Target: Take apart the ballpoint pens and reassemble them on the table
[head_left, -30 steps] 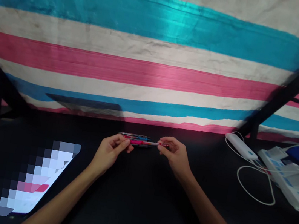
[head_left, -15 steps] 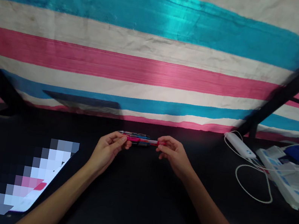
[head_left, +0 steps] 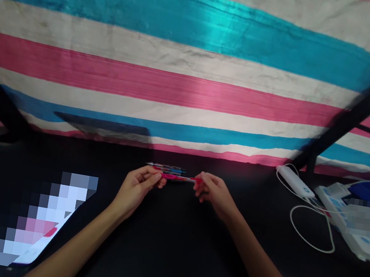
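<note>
A slim pink and red pen (head_left: 173,177) is held level between my two hands, above the black tabletop. My left hand (head_left: 139,185) pinches its pink left part between thumb and fingers. At the other side my right hand (head_left: 214,193) has its fingers closed on the red right end. The stretch between them narrows to a thin pale and red length near the right fingers; whether the parts are joined there I cannot tell. Just behind the pen, several other pens (head_left: 167,168) lie side by side on the table, partly hidden by my left hand.
A phone (head_left: 31,252) with a lit, partly blurred screen lies at the left. To the right are a white power strip (head_left: 351,225), a white device (head_left: 294,181) and a looped white cable (head_left: 334,241). Striped sheeting (head_left: 193,90) hangs behind, with black frame bars (head_left: 342,120) at both sides.
The pen and both hands have shifted slightly lower in view. The length between the hands now looks thinner near my right fingers, and the right fingers have curled a little differently.
</note>
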`<state>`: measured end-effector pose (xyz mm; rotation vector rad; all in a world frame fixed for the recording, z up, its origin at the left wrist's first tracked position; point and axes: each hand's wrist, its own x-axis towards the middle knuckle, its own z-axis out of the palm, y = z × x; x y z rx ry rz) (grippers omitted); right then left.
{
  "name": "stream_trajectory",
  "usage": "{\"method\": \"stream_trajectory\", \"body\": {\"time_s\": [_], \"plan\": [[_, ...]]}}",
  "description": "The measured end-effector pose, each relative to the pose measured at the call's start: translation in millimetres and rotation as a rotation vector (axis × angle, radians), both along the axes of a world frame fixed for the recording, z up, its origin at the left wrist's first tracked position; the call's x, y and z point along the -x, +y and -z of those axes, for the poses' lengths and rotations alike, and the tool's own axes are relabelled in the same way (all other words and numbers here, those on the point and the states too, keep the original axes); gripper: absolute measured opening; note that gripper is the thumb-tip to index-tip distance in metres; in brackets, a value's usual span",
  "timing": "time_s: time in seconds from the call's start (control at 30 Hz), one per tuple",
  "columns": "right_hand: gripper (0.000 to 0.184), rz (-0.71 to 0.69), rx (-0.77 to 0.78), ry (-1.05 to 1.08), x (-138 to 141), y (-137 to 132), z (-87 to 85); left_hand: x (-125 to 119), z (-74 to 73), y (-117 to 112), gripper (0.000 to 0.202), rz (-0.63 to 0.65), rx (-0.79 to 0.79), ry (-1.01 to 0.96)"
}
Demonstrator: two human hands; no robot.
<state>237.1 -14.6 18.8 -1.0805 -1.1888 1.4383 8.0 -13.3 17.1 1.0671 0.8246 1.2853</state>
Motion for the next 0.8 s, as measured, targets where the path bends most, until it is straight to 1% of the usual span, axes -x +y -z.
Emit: {"method": "stream_trajectory", "body": {"time_s": [0.1,0.17,0.2,0.23,0.3,0.37,0.4,0.43,0.5,0.53,0.63,0.7,0.8], "plan": [[0.027,0.017,-0.056,0.027,1.1,0.0,0.9,0.0,1.4,0.7,0.015,-0.003,0.003,0.014],[0.046,0.036,-0.079,0.081,1.2,-0.8,-0.4,0.2,2.3,1.4,0.015,-0.004,0.001,0.012],[0.05,0.037,-0.065,0.085,1.1,-1.1,-1.0,0.3,2.9,1.7,0.015,-0.003,0.001,0.01],[0.047,0.033,-0.044,0.07,0.9,-1.2,-1.3,0.4,3.6,2.0,0.014,-0.001,0.002,0.008],[0.035,0.02,-0.009,0.014,0.6,-1.1,-0.9,0.6,5.4,2.6,0.014,0.003,0.005,0.012],[0.03,0.026,-0.03,0.005,0.6,-0.9,0.1,0.8,7.4,3.1,0.014,0.005,0.004,0.024],[0.032,0.034,-0.055,0.026,0.7,-0.8,0.4,1.0,8.3,3.3,0.014,0.005,0.001,0.03],[0.038,0.042,-0.074,0.054,0.6,-0.9,0.6,1.1,9.1,3.3,0.014,0.008,-0.001,0.034],[0.049,0.044,-0.07,0.075,0.4,-0.8,0.6,1.2,10.0,3.2,0.014,0.015,0.003,0.039],[0.047,0.037,-0.048,0.056,0.4,-0.6,0.7,1.2,10.1,3.1,0.014,0.019,0.007,0.039],[0.029,0.007,-0.011,-0.023,0.8,1.0,2.9,0.9,9.4,2.6,0.015,0.029,0.014,0.041],[0.024,0.017,-0.062,-0.012,1.7,2.6,5.4,0.7,8.8,2.5,0.015,0.031,0.009,0.041],[0.027,0.062,-0.17,0.05,3.2,3.9,8.3,1.0,8.4,2.6,0.014,0.028,0.01,0.042]]}}
